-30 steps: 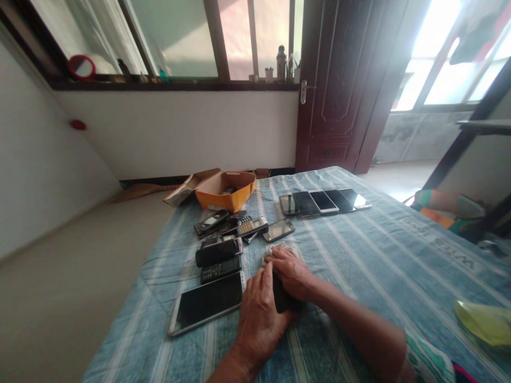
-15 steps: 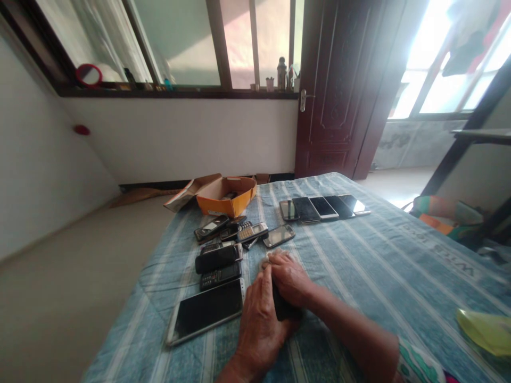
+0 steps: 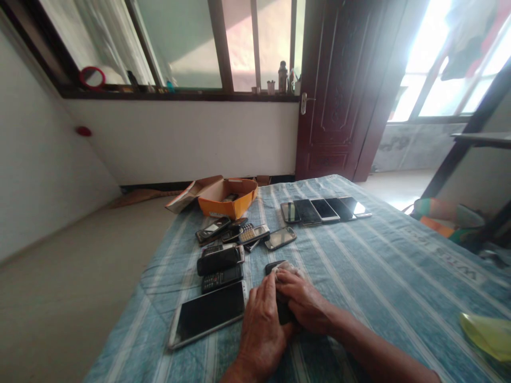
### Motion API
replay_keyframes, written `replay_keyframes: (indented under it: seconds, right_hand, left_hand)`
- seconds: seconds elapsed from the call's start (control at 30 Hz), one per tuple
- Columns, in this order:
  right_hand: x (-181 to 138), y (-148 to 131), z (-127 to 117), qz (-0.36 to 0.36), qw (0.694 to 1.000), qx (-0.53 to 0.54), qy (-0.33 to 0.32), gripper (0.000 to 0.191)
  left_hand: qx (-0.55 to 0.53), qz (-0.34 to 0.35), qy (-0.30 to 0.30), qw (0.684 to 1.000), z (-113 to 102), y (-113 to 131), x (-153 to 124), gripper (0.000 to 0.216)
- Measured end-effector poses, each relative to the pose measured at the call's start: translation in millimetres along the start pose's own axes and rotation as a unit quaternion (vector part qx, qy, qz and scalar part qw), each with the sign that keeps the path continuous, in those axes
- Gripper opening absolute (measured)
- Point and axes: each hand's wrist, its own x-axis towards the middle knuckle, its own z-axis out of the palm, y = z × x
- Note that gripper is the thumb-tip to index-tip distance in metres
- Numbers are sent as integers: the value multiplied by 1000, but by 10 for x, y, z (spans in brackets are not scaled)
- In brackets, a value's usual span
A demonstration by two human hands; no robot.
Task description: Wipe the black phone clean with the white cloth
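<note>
A dark mobile phone [image 3: 285, 313] lies on the striped cloth, largely covered by both hands. My left hand [image 3: 263, 319] grips it along its left side, thumb toward the near end. Bunched under the fingers of my right hand [image 3: 304, 298] is a whitish tissue or cloth [image 3: 288, 267], pressed on the phone's face. The phone's top end sticks out beyond the fingers. Just left of my left hand lies a large white-edged tablet [image 3: 209, 314] with a dark screen. Beyond it are a black keypad phone [image 3: 222, 279] and a stack of older phones [image 3: 219, 259].
An open orange cardboard box [image 3: 228, 206] stands at the far edge of the bed-like surface [image 3: 359, 276]. Several smartphones [image 3: 325, 210] lie in a row at the back right. One grey phone [image 3: 280, 238] lies alone in the middle. A yellow item [image 3: 487, 335] rests at the right.
My right hand has slid with the tissue toward me along the phone, baring its far end. My left hand keeps its grip. The view has shifted slightly.
</note>
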Motion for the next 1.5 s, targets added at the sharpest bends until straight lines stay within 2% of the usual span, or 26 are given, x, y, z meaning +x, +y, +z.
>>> replay_keyframes:
  seconds: [0.27, 0.53, 0.77, 0.9, 1.03, 1.13, 1.3, 1.43, 1.5]
  right_hand:
    - [6, -16, 54, 14, 995, 44, 84, 27]
    - [38, -29, 158, 72, 972, 121, 186, 28]
    - [98, -101, 167, 149, 916, 262, 266, 37]
    - [124, -200, 128, 231, 871, 343, 267, 39]
    - [132, -337, 81, 244, 846, 401, 254, 32]
    - [117, -411, 43, 216, 858, 401, 236, 30]
    - [83, -376, -20, 117, 919, 333, 176, 39]
    - [82, -245, -9, 23, 953, 248, 173, 53]
    - [88, -193, 12, 3, 960, 207, 189, 52]
  left_hand:
    - [-4, -2, -2, 1000, -22, 32, -8, 77]
    - [-28, -10, 11, 1000, -38, 35, -15, 78]
    - [-138, -46, 14, 989, -63, 3, 43, 65]
    - [-202, -91, -12, 975, -87, 17, 71, 62]
    - [-214, -94, 18, 972, -85, 50, 85, 62]
    - [-230, -104, 43, 966, -91, 34, 108, 56]
    - [-309, -169, 73, 933, -205, -39, 220, 34]
    - [-434, -222, 37, 872, -338, -19, 307, 30]
    - [-482, -249, 17, 840, -373, 12, 321, 33]
